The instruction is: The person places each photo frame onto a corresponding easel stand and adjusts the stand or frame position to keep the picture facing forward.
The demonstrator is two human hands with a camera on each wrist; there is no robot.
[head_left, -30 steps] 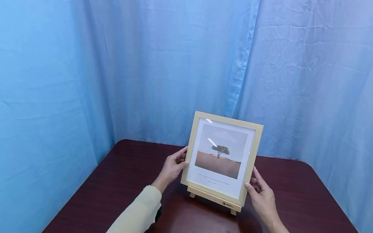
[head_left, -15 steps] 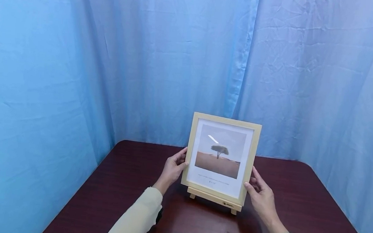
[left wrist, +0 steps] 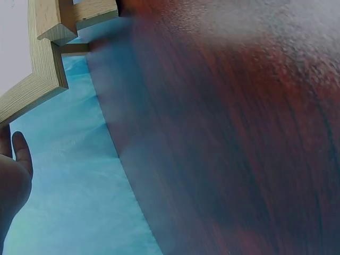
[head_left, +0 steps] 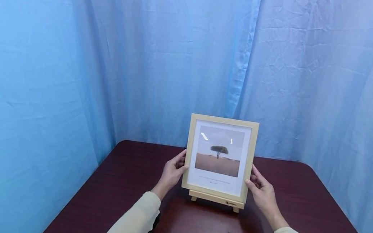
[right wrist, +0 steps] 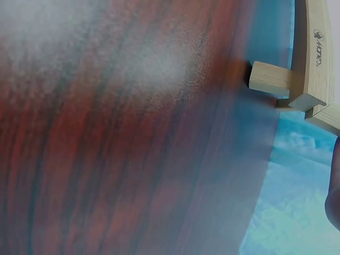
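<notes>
A pale wooden picture frame (head_left: 251,153) with a tree print leans upright on a small wooden tabletop easel (head_left: 213,198). Its lower edge rests on the easel's ledge, and the easel's short feet stand on the table. My left hand (head_left: 170,174) holds the frame's left side, thumb at the front edge and the other fingers partly hidden behind. On the opposite side, lower down, my right hand (head_left: 264,195) grips the frame in the same way. The left wrist view catches part of the left hand (left wrist: 13,180) below a frame corner; the right wrist view shows a finger (right wrist: 334,196) by the other corner.
The dark red-brown table (head_left: 120,184) spreads around the easel, its far corners rounded. Blue curtains (head_left: 174,65) hang close behind the table and along both sides.
The frame and easel have turned slightly, so the frame now looks more level. Its top has shifted left and its lower right corner a little right. Both hands have stayed at its sides.
</notes>
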